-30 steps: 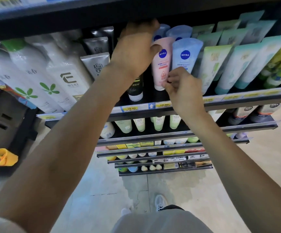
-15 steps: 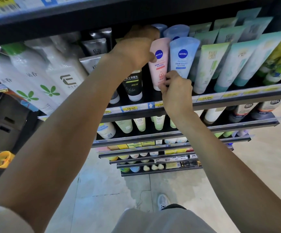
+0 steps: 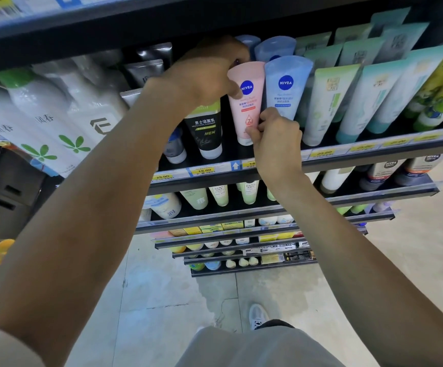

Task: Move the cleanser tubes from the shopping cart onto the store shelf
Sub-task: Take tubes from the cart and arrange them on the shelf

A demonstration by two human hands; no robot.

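A pink Nivea cleanser tube [image 3: 245,107] stands cap-down on the store shelf [image 3: 374,157], between a black men's cleanser tube [image 3: 205,133] and a blue Nivea tube [image 3: 285,88]. My left hand [image 3: 204,72] grips the pink tube's upper left edge, thumb on its front and fingers curled over its top. My right hand [image 3: 276,139] pinches the pink tube's lower right edge near the cap. The shopping cart is out of view.
Green and teal tubes [image 3: 329,102] fill the shelf to the right, white bottles [image 3: 56,120] crowd the left. A dark shelf [image 3: 162,19] hangs just above my hands. Lower shelves [image 3: 268,213] step down below; yellow plastic [image 3: 0,250] shows at far left.
The pink tube has shifted slightly left and stands closer to upright. My left thumb has come round onto its front; my right hand still pinches its lower edge.
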